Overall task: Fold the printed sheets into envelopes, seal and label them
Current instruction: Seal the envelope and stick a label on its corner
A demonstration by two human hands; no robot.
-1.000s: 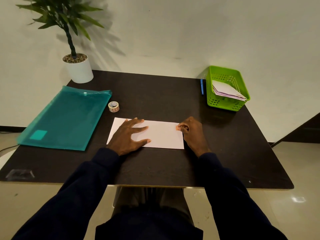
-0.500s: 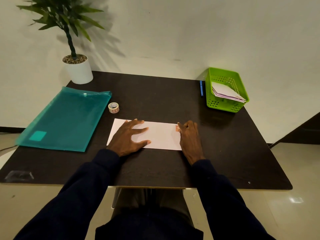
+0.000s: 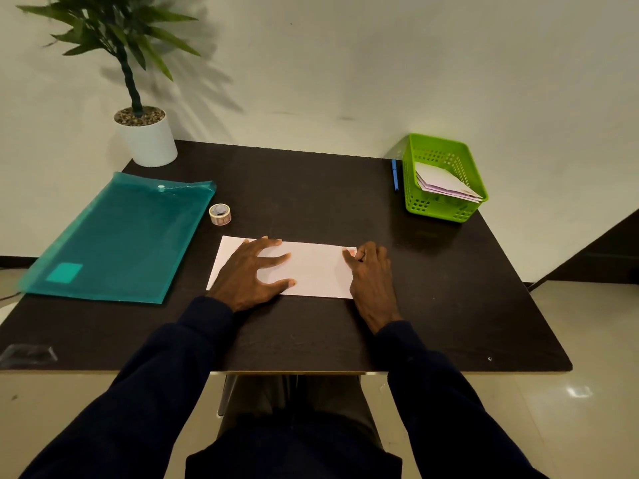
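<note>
A person sits at a dark desk (image 3: 311,188) with 1 white envelope (image 3: 311,271) lying flat near its front middle. The left hand (image 3: 249,271) rests on the envelope's left half, grip spread, fingers flat. The right hand (image 3: 371,278) lies at the right edge, fingertips on a small orange label (image 3: 352,252) at the top right corner; whether that grip pinches cannot be told. A tape roll (image 3: 220,214) sits just beyond, a teal folder (image 3: 117,236) to the left, and a green basket (image 3: 420,205) of folded envelopes at the far right.

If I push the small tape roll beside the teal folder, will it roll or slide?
The tape roll lies flat, hole up, so it would probably slide, not roll. Small and hollow, it is likely light. Tipped on edge, it may roll.
</note>
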